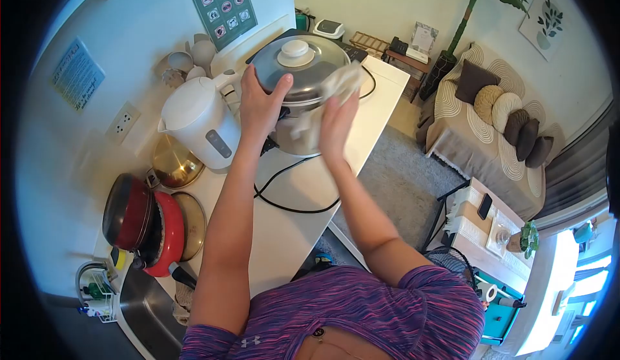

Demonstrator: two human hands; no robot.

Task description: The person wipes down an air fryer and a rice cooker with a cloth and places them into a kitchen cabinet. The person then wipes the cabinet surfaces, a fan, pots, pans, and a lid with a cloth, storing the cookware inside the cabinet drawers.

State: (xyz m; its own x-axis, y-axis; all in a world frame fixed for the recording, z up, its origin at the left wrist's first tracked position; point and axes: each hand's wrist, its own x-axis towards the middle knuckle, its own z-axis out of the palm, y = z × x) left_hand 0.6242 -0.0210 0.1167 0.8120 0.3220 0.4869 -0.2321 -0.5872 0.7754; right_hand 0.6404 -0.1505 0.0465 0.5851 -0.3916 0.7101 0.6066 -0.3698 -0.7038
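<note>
In the head view, your left hand (pixel 261 105) is spread open against the near-left edge of the lid (pixel 303 75), at about its 8 o'clock, without closing around anything. Your right hand's grip is closed on a cloth (pixel 342 82), held at the 3 to 5 o'clock side of the lid and body. The cloth is blurred, so you are probably wiping.

To do this well, press lightly with your left palm so the lid stays seated, and follow the curve of the rim with the cloth in short, overlapping strokes. Bunch the loose ends into your palm so they don't snag the knob (pixel 295 50) or the black cord (pixel 294 211), looped toward 6 o'clock. Mind your left elbow near the kettle (pixel 200 117), at the cooker's 8 o'clock.

What looks like a rice cooker (pixel 297 141) stands upright on the worktop (pixel 278 250), at 12 o'clock from you. Its domed lid is shiny and grayish, with a metallic rim and a round white knob on top. The body below is pale, partly hidden by your hands.
</note>
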